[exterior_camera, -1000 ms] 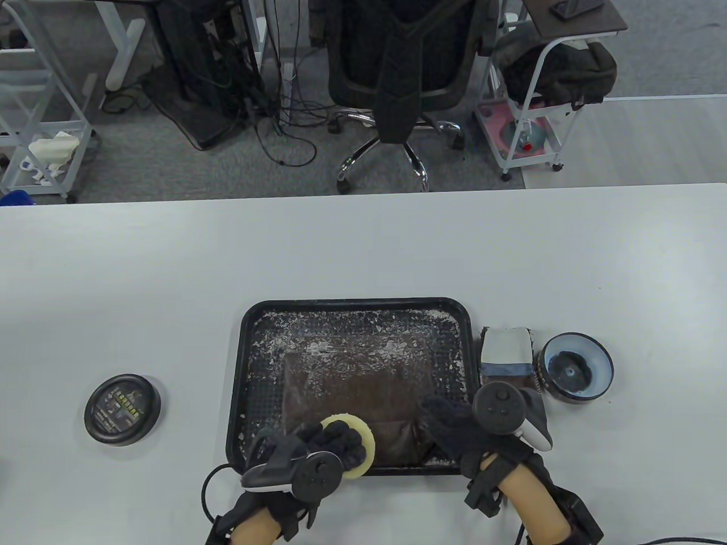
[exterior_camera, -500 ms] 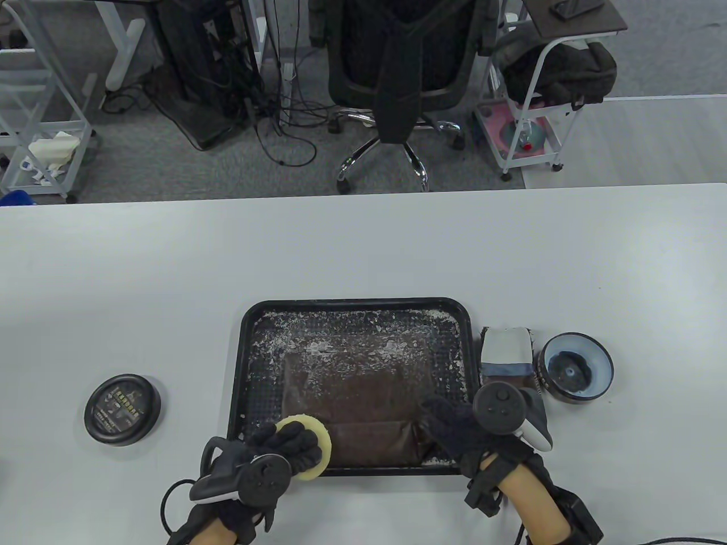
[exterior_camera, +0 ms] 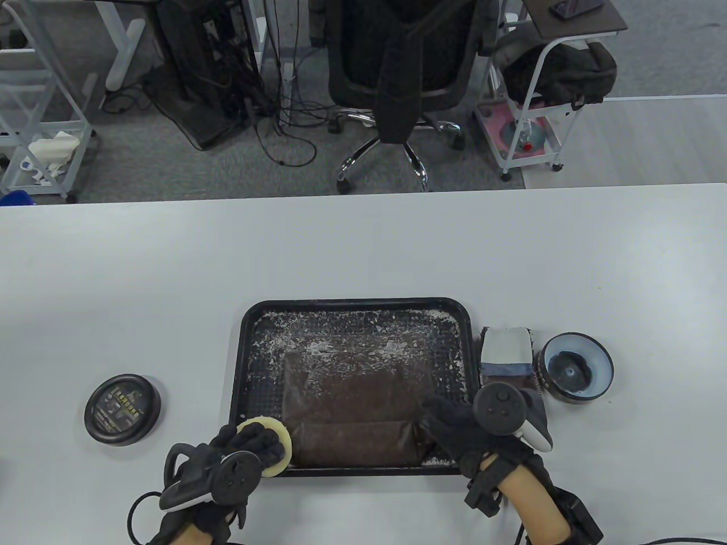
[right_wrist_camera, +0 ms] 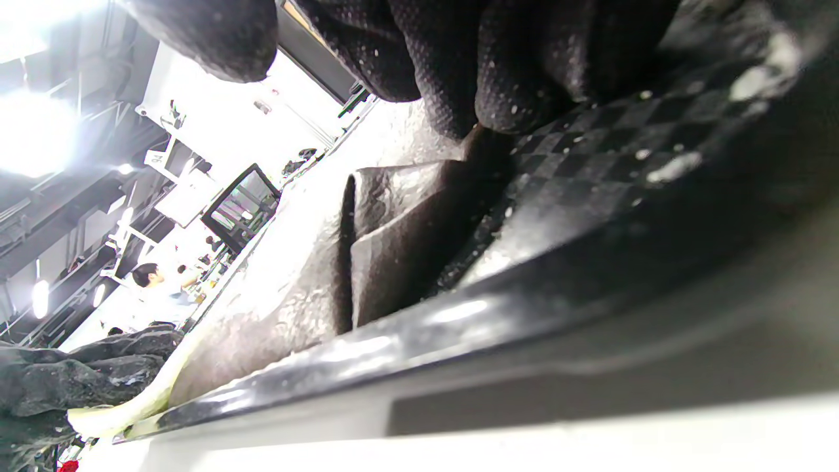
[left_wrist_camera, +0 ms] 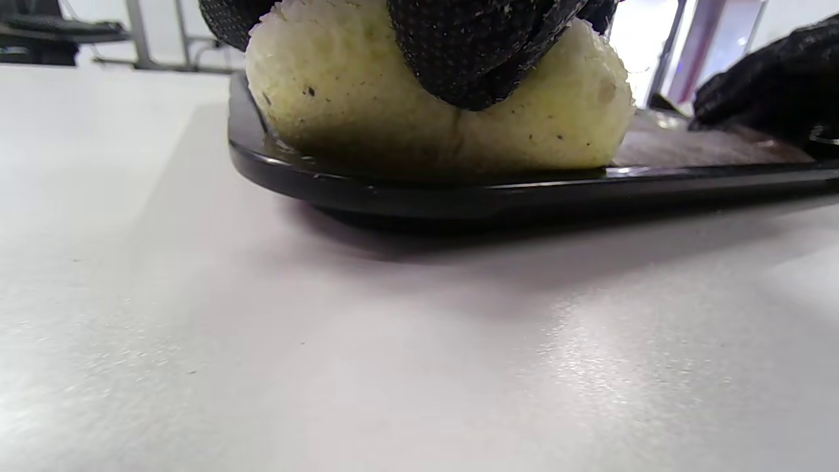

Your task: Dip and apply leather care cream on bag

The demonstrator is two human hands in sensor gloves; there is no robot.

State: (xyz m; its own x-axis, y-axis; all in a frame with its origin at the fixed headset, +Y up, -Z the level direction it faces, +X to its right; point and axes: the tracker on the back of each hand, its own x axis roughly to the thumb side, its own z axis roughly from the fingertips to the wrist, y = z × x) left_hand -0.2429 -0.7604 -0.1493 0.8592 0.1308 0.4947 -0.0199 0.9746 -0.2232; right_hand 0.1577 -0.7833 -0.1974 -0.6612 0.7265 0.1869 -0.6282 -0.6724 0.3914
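On the white table [exterior_camera: 363,250], table view: a black rectangular plastic tray [exterior_camera: 241,363], dusted with white residue, holds the flat brown leather bag [exterior_camera: 352,397]; the left hand [exterior_camera: 244,454] grips a round pale-yellow foam applicator pad [exterior_camera: 271,436] at the tray's near-left corner, just beside the bag's left edge, while the right hand [exterior_camera: 454,428] rests fingers-down on the bag's near-right corner, apparently to pin it against the wiping. An open round tin of leather care cream [exterior_camera: 576,367] with a dark interior stands right of the tray, beside a white-and-grey block [exterior_camera: 505,355] of uncertain kind; a black round lid [exterior_camera: 122,409] lies well apart to the left. Left wrist view: gloved fingers [left_wrist_camera: 472,46] curl over the pad [left_wrist_camera: 432,124], which sits on the tray rim [left_wrist_camera: 459,193], partly overhanging it. Right wrist view: fingertips [right_wrist_camera: 518,72] press where the bag's folded leather [right_wrist_camera: 393,242] meets the tray's textured floor [right_wrist_camera: 590,177]. Judgement: application is under way; the pad probably needs redipping or redirecting onto the leather.
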